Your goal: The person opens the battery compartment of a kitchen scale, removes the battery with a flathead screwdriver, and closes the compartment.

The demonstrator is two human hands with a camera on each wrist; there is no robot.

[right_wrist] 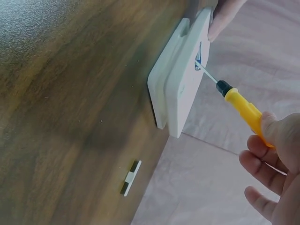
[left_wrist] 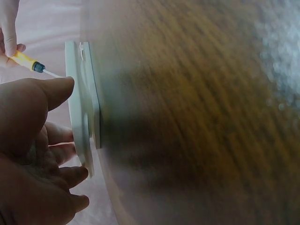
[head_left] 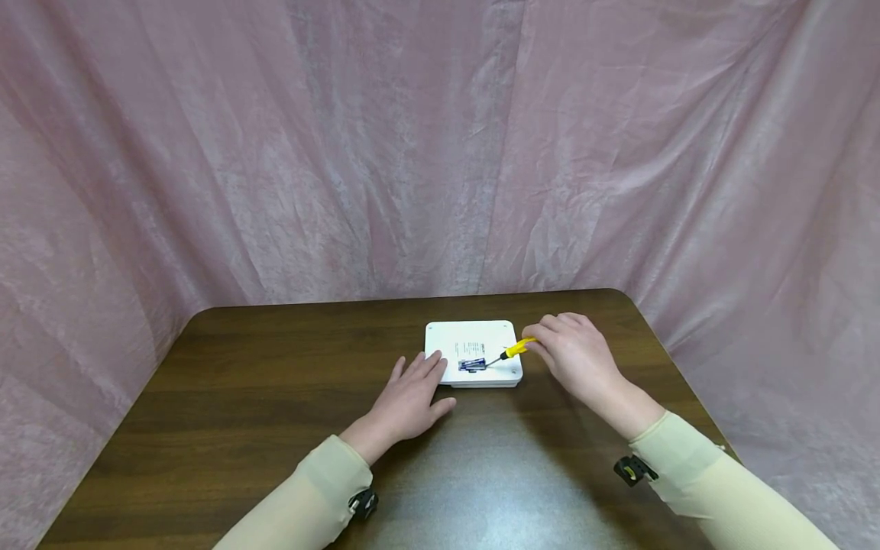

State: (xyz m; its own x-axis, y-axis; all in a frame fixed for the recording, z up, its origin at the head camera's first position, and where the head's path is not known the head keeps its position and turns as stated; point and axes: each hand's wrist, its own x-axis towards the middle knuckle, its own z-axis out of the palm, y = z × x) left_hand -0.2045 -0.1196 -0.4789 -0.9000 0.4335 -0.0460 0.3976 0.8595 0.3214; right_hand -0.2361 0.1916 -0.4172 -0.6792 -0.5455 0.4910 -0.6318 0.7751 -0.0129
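A white, flat, two-layered device (head_left: pixel 447 334) with rounded corners lies on the table, printed text and an open battery compartment (head_left: pixel 471 365) on its upper face. Inside the compartment are dark blue batteries, their number hard to tell. My right hand (head_left: pixel 576 353) pinches the yellow handle of a screwdriver (right_wrist: pixel 244 111) between thumb and fingers. Its thin metal shaft slants down leftward, the tip at the right end of the compartment. With fingers extended, my left hand (head_left: pixel 407 401) rests on the device's left edge. In the left wrist view, the left thumb hides the screwdriver's tip.
On the brown wooden table (head_left: pixel 275 397), a small white strip with dark ends (right_wrist: pixel 131 178) lies beyond the device in the right wrist view. The right hand covers that spot in the head view. A pink curtain (head_left: pixel 412 153) hangs behind the table's far edge.
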